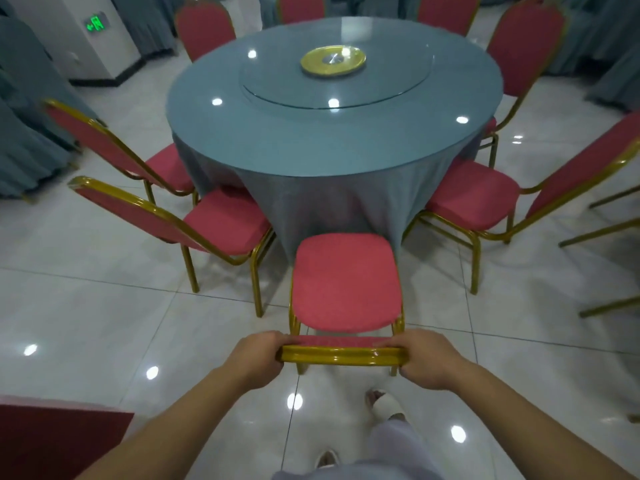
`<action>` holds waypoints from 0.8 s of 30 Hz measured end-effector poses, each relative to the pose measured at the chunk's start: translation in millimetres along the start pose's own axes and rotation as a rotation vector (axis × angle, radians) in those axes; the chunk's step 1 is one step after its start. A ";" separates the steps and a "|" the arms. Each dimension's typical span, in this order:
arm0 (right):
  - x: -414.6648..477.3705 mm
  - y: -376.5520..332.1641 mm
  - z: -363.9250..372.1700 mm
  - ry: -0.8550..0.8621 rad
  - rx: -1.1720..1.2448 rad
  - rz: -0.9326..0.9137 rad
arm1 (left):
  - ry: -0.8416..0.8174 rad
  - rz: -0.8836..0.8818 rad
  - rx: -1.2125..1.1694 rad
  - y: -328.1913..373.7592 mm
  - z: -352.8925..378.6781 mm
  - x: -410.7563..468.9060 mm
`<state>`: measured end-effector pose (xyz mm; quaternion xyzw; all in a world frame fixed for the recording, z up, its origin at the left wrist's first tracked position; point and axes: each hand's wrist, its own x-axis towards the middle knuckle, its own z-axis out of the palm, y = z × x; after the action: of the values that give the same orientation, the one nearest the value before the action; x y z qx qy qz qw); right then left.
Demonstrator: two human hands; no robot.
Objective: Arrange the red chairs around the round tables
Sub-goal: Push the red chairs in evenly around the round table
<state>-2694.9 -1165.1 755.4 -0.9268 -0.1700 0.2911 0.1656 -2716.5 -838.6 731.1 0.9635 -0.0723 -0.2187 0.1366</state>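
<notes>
The left hand (258, 362) and right hand (424, 362) gripped the back of the red chair (346, 285), which stood on the floor (104, 306) with its seat front at the cloth (311, 209) below the tabletop's (277, 133) near edge. A skewed or hard push would likely drag the cloth or knock the neighbouring chair (225, 220).

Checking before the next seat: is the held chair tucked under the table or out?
Out. Its red seat shows whole, front edge at the tablecloth; left hand and right hand grip the top rail.
</notes>
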 end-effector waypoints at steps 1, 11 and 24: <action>-4.5 2.6 -0.5 0.014 0.008 0.014 | -0.007 0.010 0.001 3.6 0.0 0.8; -25.4 10.6 17.6 0.346 0.123 0.374 | 0.104 0.021 -0.123 19.6 0.2 6.9; 47.3 76.7 -60.2 0.261 0.159 0.300 | 0.108 -0.056 -0.283 56.8 -25.2 88.2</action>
<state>-2605.8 -1226.2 748.1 -0.9555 0.0163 0.2027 0.2138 -2631.0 -904.4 734.3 0.9466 -0.0061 -0.1784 0.2687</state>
